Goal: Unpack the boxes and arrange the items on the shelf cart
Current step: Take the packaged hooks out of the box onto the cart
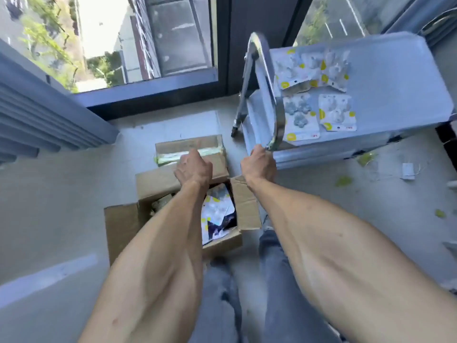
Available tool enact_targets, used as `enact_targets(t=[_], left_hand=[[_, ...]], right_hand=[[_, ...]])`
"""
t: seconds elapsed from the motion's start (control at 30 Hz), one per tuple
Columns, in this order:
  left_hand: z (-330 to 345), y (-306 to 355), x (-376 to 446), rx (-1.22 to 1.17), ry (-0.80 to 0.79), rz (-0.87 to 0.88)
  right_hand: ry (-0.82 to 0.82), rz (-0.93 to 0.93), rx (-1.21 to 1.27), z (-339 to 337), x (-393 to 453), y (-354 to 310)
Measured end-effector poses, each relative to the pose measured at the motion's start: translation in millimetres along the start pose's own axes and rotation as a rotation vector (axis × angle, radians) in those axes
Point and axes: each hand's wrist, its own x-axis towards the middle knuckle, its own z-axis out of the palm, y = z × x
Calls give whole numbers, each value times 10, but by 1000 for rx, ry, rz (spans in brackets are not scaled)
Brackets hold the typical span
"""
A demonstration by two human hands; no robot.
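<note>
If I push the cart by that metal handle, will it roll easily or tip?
Likely rolls: a small wheel shows under the cart at the handle end. Probably light, since only a few flat packs lie on its top shelf. Tipping seems unlikely with so little load up there. The right hand already grips the handle.
</note>
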Motion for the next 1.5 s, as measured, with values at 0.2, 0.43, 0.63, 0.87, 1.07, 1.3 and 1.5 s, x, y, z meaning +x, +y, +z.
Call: enact_targets(t=[0.2,0.43,0.63,0.87,1.07,1.3,1.5], left_hand=[[1250,-1656,-48,60,-173,-270],[2833,-2596,90,95,-384,-422],[3918,-3034,447,138,-453,-414],[4509,-3167,613,154,-314,-325],[4470,-3165,507,61,-259,-354],[4067,-2980,671,-99,-195,-414],[3882,-2794,818,-71,-148,-367]], right_hand=[[-315,-12,-234,1768,-523,470],[-517,-54,-417,3405,-430,1189],[-522,-174,-513,4445,-113,1618],[-425,-438,-611,5118,130,1739],[-304,-350,-545,5081,67,1641],[-226,63,-229,4747,-46,1668],[-241,283,-35,4610,-132,1774]])
